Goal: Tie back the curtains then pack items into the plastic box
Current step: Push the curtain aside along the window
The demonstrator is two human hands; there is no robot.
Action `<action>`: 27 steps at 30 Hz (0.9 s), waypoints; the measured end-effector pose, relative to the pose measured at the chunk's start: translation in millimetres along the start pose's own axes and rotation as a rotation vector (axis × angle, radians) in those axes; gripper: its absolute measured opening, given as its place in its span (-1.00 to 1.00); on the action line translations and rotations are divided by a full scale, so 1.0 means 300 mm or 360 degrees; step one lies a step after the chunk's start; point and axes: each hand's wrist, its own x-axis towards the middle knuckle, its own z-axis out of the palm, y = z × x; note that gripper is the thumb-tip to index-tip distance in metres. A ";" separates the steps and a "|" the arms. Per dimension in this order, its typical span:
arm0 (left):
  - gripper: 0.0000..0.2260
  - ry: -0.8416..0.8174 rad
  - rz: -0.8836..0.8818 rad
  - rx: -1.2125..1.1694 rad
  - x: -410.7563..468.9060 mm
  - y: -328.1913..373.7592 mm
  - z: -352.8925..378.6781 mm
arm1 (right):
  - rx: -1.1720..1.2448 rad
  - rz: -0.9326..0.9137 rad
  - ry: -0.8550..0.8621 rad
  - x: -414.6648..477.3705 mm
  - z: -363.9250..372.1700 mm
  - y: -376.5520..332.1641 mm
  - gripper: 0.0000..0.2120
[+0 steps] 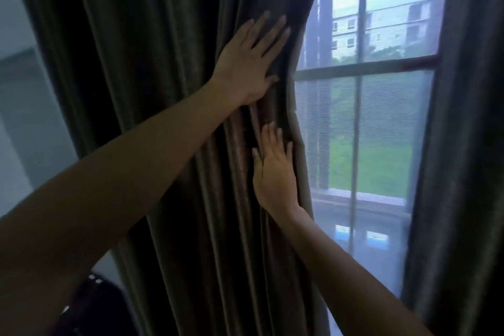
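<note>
Both hands lie flat against the left curtain [163,117], a dark, heavy drape gathered into deep vertical folds at the left side of the window [381,123]. The left hand [249,63] sits higher, palm on the cloth near the curtain's inner edge, its fingers straight and slightly spread, with the thumb pressed into a fold below them; it grips nothing. The right hand [274,172] rests lower on the same bunch of folds, fingers extended and close together, their tips tucked partly among the pleats, so whether any cloth is pinched between them cannot be told. Both bare forearms run in from the lower edge, the left one cut off at the bottom left corner. The right curtain [463,144] hangs along the right border, only a strip of it in view and its outer side cut off. Between the two drapes the window glass shows pale bars, grass and a blurred building outside. No tie-back is visible, and the plastic box is not in view. At the bottom left a dark object with pale spots [92,305] sits half hidden by the left arm and too dim to identify. A pale wall [21,117] stands left of the curtain.
</note>
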 end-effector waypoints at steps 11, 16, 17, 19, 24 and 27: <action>-0.25 -0.0166 -0.0196 0.0161 -0.189 -0.437 0.277 | 0.0217 -0.0326 -0.0206 0.178 0.437 -0.232 -0.37; -0.27 -0.0294 -0.0268 0.0286 -0.286 -0.632 0.420 | 0.0220 -0.0505 -0.0408 0.237 0.658 -0.315 -0.21; -0.28 -0.0322 -0.0283 0.0303 -0.301 -0.667 0.446 | 0.0235 -0.0524 -0.0440 0.249 0.701 -0.334 -0.21; -0.28 -0.0375 -0.0304 0.0360 -0.331 -0.741 0.499 | 0.0278 -0.0564 -0.0514 0.275 0.778 -0.375 -0.23; -0.26 -0.0422 -0.0289 0.0513 -0.399 -0.906 0.599 | 0.0376 -0.0653 -0.0654 0.354 0.934 -0.474 -0.24; -0.25 -0.0514 -0.0364 0.0574 -0.436 -0.993 0.658 | 0.0395 -0.0685 -0.0694 0.396 1.032 -0.522 -0.23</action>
